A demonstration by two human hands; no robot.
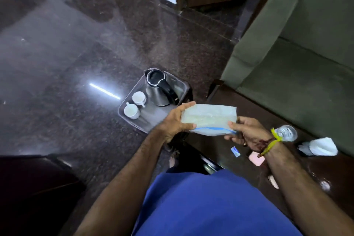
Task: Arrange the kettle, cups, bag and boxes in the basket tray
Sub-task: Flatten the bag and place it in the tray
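While both hands hold it in the air above the near corner of the tray, the pale translucent plastic bag with a blue strip along its lower edge point(209, 119) lies flat between them. We see the left hand point(177, 120) gripping the bag's left end, its fingers over the top edge and its thumb curled under the near edge. The right hand point(244, 132) pinches the right end, thumb on top and fingers beneath; a yellow thread is tied round that wrist.

Below the bag, the rectangular grey basket tray point(132, 120) stands on the dark polished stone floor point(67, 63). In it we find the stainless-steel kettle with a black lid and handle point(160, 87) upright toward the far end, and two small white cups point(135, 104) side by side along the left wall, just beside the kettle.

To the right, a dark wooden tabletop point(258, 105) carries a clear plastic bottle point(287, 132), crumpled white tissue paper point(319, 146), a small blue-and-white sachet point(235, 151) and a flat pink item point(256, 158) that we cannot identify. An olive-green sofa point(298, 44) stands behind the tabletop.
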